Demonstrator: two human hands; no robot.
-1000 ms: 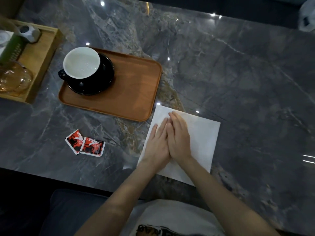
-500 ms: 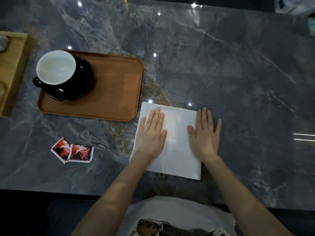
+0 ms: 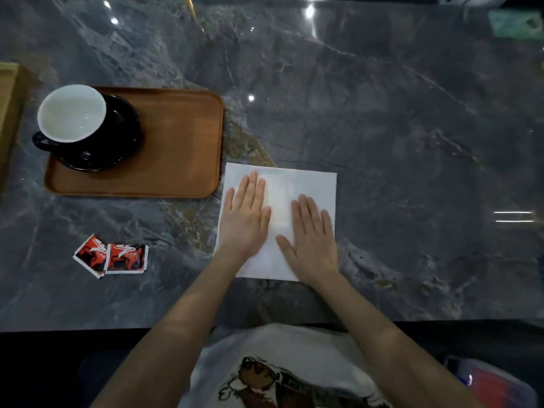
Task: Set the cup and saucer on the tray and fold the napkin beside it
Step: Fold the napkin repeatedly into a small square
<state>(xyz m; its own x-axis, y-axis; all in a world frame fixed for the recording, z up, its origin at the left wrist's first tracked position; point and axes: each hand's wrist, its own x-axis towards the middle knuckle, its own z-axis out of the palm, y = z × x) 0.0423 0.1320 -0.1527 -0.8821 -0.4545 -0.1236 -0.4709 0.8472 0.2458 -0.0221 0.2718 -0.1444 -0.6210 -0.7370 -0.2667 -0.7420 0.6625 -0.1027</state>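
Both hands, left hand [image 3: 245, 220] and right hand [image 3: 312, 240], lie flat and spread, holding nothing, on the white napkin [image 3: 297, 184] at frame centre, just right of the tray [image 3: 176, 142]. The cup [image 3: 72, 113] and saucer [image 3: 117, 142] sit at the tray's left; two red packets [image 3: 113, 257] lie lower left on the table [image 3: 382, 113].

Napkin [image 3: 282, 198]: flat on table [image 3: 382, 113], just right of tray [image 3: 176, 148].
Hands: left hand [image 3: 245, 223], right hand [image 3: 313, 241], palms flat on napkin.
Cup [image 3: 72, 113]: on saucer [image 3: 117, 142], on tray.
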